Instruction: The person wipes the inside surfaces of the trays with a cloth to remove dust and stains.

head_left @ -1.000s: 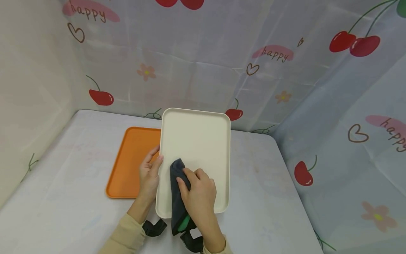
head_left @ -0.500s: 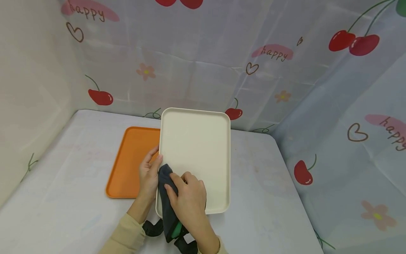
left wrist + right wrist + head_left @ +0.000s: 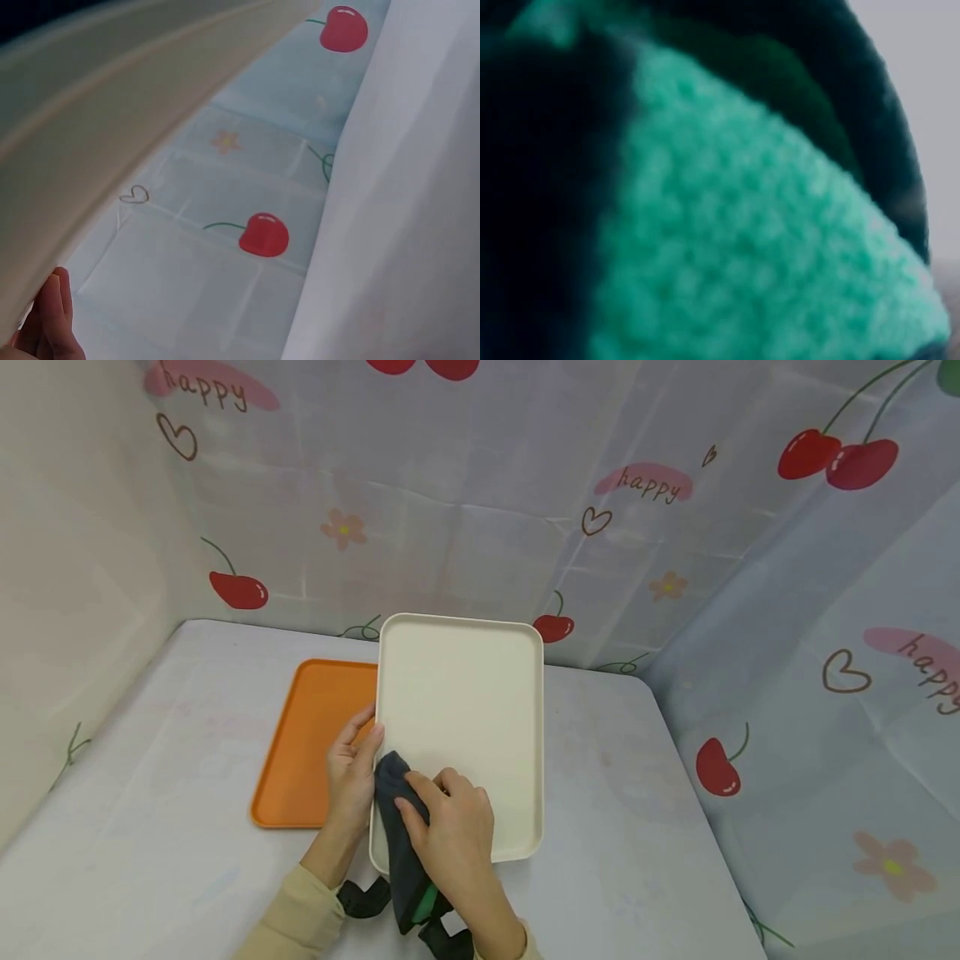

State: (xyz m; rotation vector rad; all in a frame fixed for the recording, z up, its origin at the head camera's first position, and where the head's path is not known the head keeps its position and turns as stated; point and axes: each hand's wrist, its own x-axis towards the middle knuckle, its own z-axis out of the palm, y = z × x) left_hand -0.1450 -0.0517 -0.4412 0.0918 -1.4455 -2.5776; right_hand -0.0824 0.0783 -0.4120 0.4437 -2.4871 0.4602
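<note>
A cream rectangular tray (image 3: 465, 702) is tilted up towards the head camera. My left hand (image 3: 351, 781) grips its left edge, thumb on the near side. Across the tray's lower left part lies a folded dark cloth (image 3: 401, 831) with a green inner side, its lower end hanging past the bottom rim. My right hand (image 3: 456, 827) holds this cloth against the tray's face. In the left wrist view, fingertips (image 3: 54, 311) touch the tray's edge (image 3: 97, 165). Blurred green fabric of the cloth (image 3: 727, 225) fills most of the right wrist view, which hides the right fingers.
An orange tray (image 3: 300, 752) lies flat on the white-covered table (image 3: 622, 802), partly behind the cream tray and left hand. Cherry-printed curtains (image 3: 480, 552) stand behind and to the right. A pale wall (image 3: 82, 568) borders the left side.
The right hand and cloth have slid left and slightly down the tray to its left edge, then a touch back right. The left hand and cream tray have hardly moved.
</note>
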